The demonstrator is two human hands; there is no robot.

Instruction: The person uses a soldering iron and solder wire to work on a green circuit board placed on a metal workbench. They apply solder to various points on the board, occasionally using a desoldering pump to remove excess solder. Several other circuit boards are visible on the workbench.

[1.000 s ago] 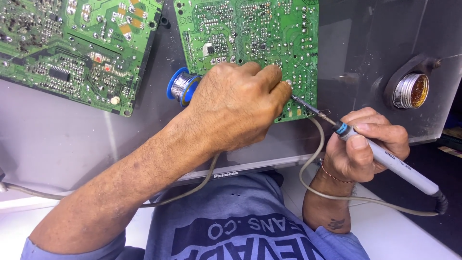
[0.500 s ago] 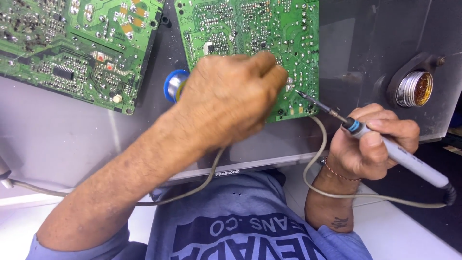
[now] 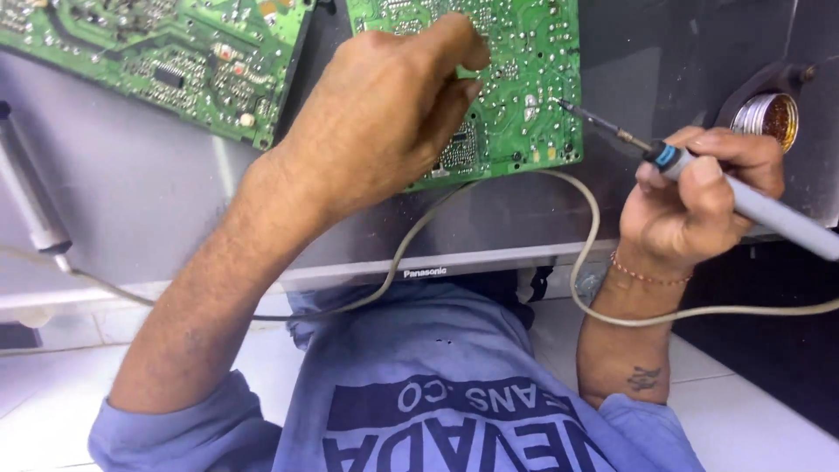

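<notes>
The soldering iron (image 3: pixel 743 203) sat in your right hand (image 3: pixel 699 205), the fingers (image 3: pixel 730 150) clenched around its pale grip just behind the blue collar, held like a pen. Its dark tip pointed up and left from those fingers and hovered just beside the right edge of the green circuit board (image 3: pixel 524 79), near a joint there but, as far as I could tell, not quite touching it. No smoke or fresh bead showed at the tip, so I judged that this joint was not yet worked and the touch itself was left to do.

Your left hand (image 3: pixel 384 114) lay over the middle of that same board, its fingers (image 3: pixel 459 52) curled and pinched together against the surface; whether they held a strand of solder or a small part, I could not tell, since the hand hid it.

The iron's cord (image 3: pixel 585 253) looped down below your right fingers and ran off both ways. Further left of your left fingers lay a second green board (image 3: pixel 175 61), on the same grey panel (image 3: pixel 131 192). Up and right of the iron stood a round tin (image 3: pixel 765 114) holding something amber.
</notes>
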